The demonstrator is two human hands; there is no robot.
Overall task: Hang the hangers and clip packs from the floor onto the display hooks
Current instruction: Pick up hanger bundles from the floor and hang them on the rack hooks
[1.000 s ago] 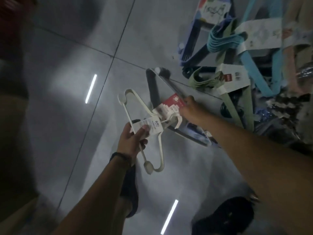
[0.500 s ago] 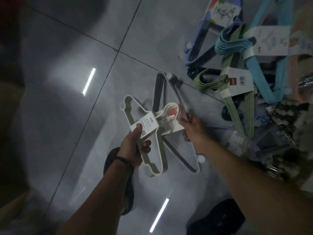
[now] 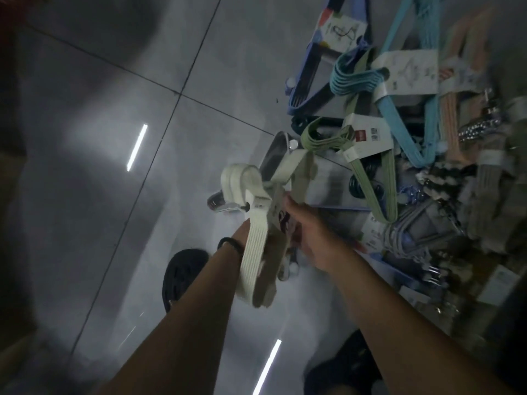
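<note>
My left hand is almost wholly hidden behind a white hanger pack that it holds up over the floor, hooks pointing away from me. Right beside it, my right hand grips a second, beige hanger pack near its paper label. The two packs overlap each other. More packs lie heaped on the floor at the right: green, light blue, dark blue and grey. No display hooks are in view.
A dark grey hanger lies on the tiles under the held packs. Pink hangers and clip packs sit at the far right of the heap. My black shoes stand below my arms. Grey floor tiles spread to the left.
Both hands have lifted towards the camera. The right hand picked a second pack off the floor and brought it against the white pack, which has swung so its hooks point away.
</note>
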